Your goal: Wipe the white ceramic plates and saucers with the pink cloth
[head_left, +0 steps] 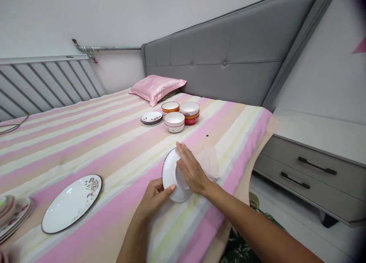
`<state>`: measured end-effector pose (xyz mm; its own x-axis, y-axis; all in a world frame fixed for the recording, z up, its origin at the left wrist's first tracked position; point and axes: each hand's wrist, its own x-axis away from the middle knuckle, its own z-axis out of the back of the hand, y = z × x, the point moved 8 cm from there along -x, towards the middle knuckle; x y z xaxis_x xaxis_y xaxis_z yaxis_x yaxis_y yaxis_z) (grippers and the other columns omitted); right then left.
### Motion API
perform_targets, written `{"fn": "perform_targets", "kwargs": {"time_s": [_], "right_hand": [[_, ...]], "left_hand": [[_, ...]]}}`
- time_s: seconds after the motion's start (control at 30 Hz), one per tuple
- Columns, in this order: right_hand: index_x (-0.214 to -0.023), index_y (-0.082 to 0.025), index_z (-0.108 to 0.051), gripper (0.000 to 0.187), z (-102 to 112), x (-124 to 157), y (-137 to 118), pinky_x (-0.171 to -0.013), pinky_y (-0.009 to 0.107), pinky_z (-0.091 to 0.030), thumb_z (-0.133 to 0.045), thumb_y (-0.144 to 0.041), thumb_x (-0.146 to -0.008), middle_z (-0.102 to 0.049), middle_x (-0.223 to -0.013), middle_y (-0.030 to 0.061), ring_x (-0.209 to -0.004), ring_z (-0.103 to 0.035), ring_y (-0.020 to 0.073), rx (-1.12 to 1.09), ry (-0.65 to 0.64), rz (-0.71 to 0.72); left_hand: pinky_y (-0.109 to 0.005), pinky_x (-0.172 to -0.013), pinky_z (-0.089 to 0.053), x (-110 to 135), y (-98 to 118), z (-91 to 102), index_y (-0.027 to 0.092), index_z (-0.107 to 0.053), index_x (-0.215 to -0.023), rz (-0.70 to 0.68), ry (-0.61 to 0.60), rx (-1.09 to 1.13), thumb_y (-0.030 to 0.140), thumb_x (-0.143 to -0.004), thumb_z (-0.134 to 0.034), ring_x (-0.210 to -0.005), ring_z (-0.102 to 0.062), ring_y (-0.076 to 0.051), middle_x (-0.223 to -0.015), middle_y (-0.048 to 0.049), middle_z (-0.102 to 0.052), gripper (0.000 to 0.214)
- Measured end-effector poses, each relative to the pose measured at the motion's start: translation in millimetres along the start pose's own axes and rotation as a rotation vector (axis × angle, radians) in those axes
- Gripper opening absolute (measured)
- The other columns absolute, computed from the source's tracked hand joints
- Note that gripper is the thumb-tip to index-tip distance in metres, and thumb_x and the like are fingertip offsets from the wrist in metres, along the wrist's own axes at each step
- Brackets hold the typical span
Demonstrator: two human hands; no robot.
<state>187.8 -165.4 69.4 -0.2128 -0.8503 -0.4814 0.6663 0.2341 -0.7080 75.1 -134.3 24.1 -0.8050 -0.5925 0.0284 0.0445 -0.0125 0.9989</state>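
My left hand grips the lower rim of a small white plate, thumb on its edge, holding it tilted up above the bed. My right hand lies flat against the plate's face, fingers stretched out, pressing a thin pale cloth that trails to the right. A large white oval plate with a flower pattern lies on the bedspread to the left. Further off stand three bowls and a short stack of small plates.
The striped pink bedspread covers the bed, with a pink pillow by the grey headboard. More stacked dishes sit at the left edge. A grey nightstand with drawers stands to the right of the bed.
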Motion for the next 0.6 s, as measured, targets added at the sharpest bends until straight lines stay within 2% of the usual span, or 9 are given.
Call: {"fn": "perform_targets", "kwargs": {"time_s": [0.13, 0.23, 0.33, 0.4, 0.43, 0.53, 0.6], "right_hand": [[-0.139, -0.013, -0.019, 0.059, -11, 8, -42, -0.11, 0.043, -0.018, -0.028, -0.045, -0.09, -0.024, -0.144, 0.0079, -0.134, -0.01, 0.0207, 0.198, -0.109, 0.295], [-0.137, -0.01, -0.025, 0.062, -26, 18, -61, -0.11, 0.041, -0.017, -0.028, -0.049, -0.088, -0.028, -0.142, 0.0088, -0.134, -0.011, 0.0212, 0.294, -0.205, 0.448], [-0.135, -0.01, -0.029, 0.062, -35, 25, -70, -0.11, 0.039, -0.017, -0.029, -0.051, -0.088, -0.032, -0.14, 0.0079, -0.133, -0.015, 0.0208, 0.339, -0.242, 0.524], [-0.134, -0.012, -0.032, 0.06, -37, 27, -72, -0.11, 0.039, -0.017, -0.03, -0.05, -0.088, -0.035, -0.139, 0.0066, -0.133, -0.017, 0.02, 0.353, -0.235, 0.556], [-0.133, -0.013, -0.033, 0.058, -37, 27, -72, -0.11, 0.039, -0.017, -0.03, -0.05, -0.088, -0.036, -0.138, 0.0058, -0.132, -0.018, 0.0197, 0.359, -0.229, 0.566], [-0.132, -0.016, -0.035, 0.055, -34, 21, -67, -0.109, 0.041, -0.017, -0.031, -0.049, -0.088, -0.037, -0.138, 0.0038, -0.132, -0.018, 0.0199, 0.383, -0.199, 0.56], [-0.13, -0.019, -0.037, 0.052, -28, 13, -62, -0.109, 0.044, -0.015, -0.031, -0.048, -0.088, -0.037, -0.138, 0.003, -0.132, -0.018, 0.0212, 0.398, -0.173, 0.521]], "left_hand": [[-0.021, -0.048, -0.034, -1, 0, 7.3, 0.01, -0.058, -0.066, -0.041, 0.04, -0.095, 0.038, -0.074, -0.059, -0.051, -0.042, -0.01, -0.055, 0.0005, -0.051, 0.029], [-0.021, -0.045, -0.034, -2, -4, 13.9, 0.011, -0.057, -0.063, -0.089, 0.075, -0.134, 0.043, -0.067, -0.063, -0.049, -0.043, -0.01, -0.052, 0.0005, -0.051, 0.033], [-0.027, -0.055, -0.044, 0, -11, 20.5, 0.016, -0.06, -0.088, -0.07, 0.137, -0.104, 0.037, -0.066, -0.066, -0.068, -0.057, -0.02, -0.079, -0.007, -0.063, 0.03], [-0.031, -0.064, -0.047, 2, -11, 23.1, 0.02, -0.056, -0.101, -0.078, 0.17, -0.09, 0.033, -0.067, -0.066, -0.083, -0.058, -0.025, -0.099, -0.0099, -0.062, 0.039], [-0.032, -0.065, -0.047, 2, -9, 22.5, 0.02, -0.055, -0.102, -0.104, 0.164, -0.1, 0.033, -0.065, -0.067, -0.085, -0.058, -0.025, -0.1, -0.01, -0.061, 0.041], [-0.027, -0.055, -0.044, 2, 0, 15.9, 0.015, -0.059, -0.08, -0.165, 0.103, -0.225, 0.037, -0.064, -0.066, -0.066, -0.055, -0.019, -0.075, -0.0056, -0.062, 0.028], [-0.022, -0.047, -0.036, 1, 3, 12.1, 0.014, -0.056, -0.061, -0.147, 0.083, -0.34, 0.038, -0.068, -0.062, -0.052, -0.045, -0.012, -0.056, -0.0004, -0.053, 0.026]]}}
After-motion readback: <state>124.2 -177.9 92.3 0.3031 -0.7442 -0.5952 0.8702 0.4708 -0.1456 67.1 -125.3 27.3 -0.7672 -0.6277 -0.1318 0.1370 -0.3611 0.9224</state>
